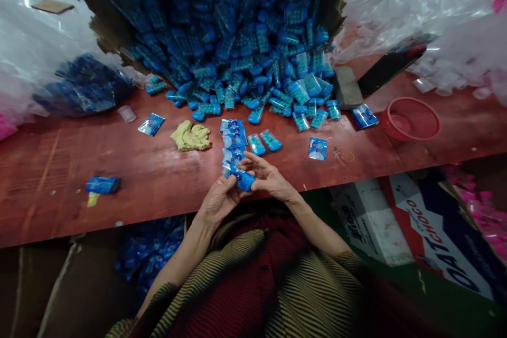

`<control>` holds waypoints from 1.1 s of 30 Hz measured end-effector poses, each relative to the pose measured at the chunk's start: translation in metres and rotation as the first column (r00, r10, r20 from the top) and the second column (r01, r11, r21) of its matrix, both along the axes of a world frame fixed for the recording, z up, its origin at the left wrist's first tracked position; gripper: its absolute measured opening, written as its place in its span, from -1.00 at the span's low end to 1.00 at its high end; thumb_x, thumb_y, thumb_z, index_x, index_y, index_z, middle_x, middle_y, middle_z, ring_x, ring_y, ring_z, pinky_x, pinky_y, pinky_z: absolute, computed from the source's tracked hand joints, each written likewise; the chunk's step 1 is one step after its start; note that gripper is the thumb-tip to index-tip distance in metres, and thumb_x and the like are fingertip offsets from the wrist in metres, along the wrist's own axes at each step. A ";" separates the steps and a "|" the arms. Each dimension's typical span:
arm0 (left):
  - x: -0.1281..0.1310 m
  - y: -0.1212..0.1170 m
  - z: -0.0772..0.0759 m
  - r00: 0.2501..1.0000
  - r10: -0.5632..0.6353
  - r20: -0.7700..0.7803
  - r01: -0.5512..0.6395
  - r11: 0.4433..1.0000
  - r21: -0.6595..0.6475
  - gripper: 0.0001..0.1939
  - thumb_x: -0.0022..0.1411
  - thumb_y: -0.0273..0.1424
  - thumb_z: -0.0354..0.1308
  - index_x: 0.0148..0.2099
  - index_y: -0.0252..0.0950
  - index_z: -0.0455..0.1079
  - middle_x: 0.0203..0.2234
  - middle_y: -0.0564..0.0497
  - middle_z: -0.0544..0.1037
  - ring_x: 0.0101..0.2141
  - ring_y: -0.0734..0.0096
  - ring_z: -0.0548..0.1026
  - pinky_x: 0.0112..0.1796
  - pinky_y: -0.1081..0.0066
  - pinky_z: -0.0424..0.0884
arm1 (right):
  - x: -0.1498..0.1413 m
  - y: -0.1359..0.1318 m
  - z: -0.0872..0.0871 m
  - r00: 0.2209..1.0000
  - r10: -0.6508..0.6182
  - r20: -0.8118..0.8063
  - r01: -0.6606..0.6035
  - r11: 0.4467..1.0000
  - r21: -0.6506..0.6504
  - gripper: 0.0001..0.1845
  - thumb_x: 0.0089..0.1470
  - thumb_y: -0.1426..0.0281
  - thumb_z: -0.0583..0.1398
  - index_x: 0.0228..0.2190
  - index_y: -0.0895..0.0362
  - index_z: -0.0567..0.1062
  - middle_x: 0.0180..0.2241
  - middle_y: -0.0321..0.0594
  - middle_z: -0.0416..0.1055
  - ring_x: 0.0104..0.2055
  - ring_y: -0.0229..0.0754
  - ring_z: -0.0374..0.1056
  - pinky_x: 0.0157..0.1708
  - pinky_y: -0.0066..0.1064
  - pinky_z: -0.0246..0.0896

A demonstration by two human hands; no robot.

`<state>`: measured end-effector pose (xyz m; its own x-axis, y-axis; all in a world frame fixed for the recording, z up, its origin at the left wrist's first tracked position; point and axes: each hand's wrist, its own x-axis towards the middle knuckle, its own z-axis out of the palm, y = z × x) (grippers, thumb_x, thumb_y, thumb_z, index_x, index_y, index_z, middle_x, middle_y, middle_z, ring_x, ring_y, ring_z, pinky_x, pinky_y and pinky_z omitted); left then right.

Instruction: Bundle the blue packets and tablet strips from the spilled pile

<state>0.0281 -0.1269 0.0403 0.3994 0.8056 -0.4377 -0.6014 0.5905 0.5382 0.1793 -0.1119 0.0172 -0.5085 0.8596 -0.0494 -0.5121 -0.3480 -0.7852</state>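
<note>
The blue container [244,180] is located to the right of the yellow-green cloth [191,135] and nearer the person, at the table [158,190] edge. The left hand [217,199] pinches it between thumb and fingers; the right hand [273,182] has its thumb against the other end, with the index finger spread away. Whether its hidden fingers press cannot be told. The unit is probably light, stiff and smooth, therefore slippery; the clear plastic seen on the two windowed packs [263,141], right of the cloth, may crack if squeezed. Grip by the solid blue end. Printing on the row of sachets [234,138], immediately right of the cloth, is too small to read. The carton [439,232], far right of the cloth and below table level, reads "OAT CHOCO".
</note>
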 end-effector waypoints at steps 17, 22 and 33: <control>0.008 -0.008 -0.001 0.987 0.120 -0.111 -0.120 0.993 0.006 -0.64 0.04 -0.33 0.27 -0.10 -0.34 0.44 -0.34 -0.08 0.58 -0.39 0.40 0.51 -0.50 0.52 0.38 | -0.014 -0.009 -0.006 0.983 -0.092 0.157 0.092 0.996 0.007 -0.29 -0.16 0.30 0.33 0.07 -0.13 0.31 -0.13 -0.33 0.28 -0.36 -0.35 0.28 -0.39 -0.45 0.43; -0.030 -0.003 0.008 0.897 0.377 -0.232 -0.393 0.919 -0.027 -0.81 0.14 -0.25 0.16 -0.28 -0.27 0.45 -0.41 0.01 0.58 -0.36 0.39 0.53 -0.36 0.45 0.48 | -0.028 -0.010 -0.007 0.854 -0.312 0.416 0.150 0.914 0.378 -0.47 -0.01 0.32 0.24 0.04 -0.03 0.36 -0.13 -0.25 0.34 -0.19 -0.26 0.30 -0.14 -0.39 0.31; -0.084 -0.009 -0.009 0.739 0.610 -0.285 -0.672 0.691 -0.266 -0.44 0.25 -0.12 -0.12 0.08 -0.49 0.24 -0.34 -0.16 0.57 -0.14 0.27 0.51 -0.27 0.44 0.51 | 0.125 0.016 0.014 -0.349 -0.478 0.806 0.129 0.827 0.546 -0.64 0.16 0.31 0.06 -0.03 0.18 0.36 -0.09 0.03 0.33 -0.03 0.04 0.25 -0.08 -0.16 0.17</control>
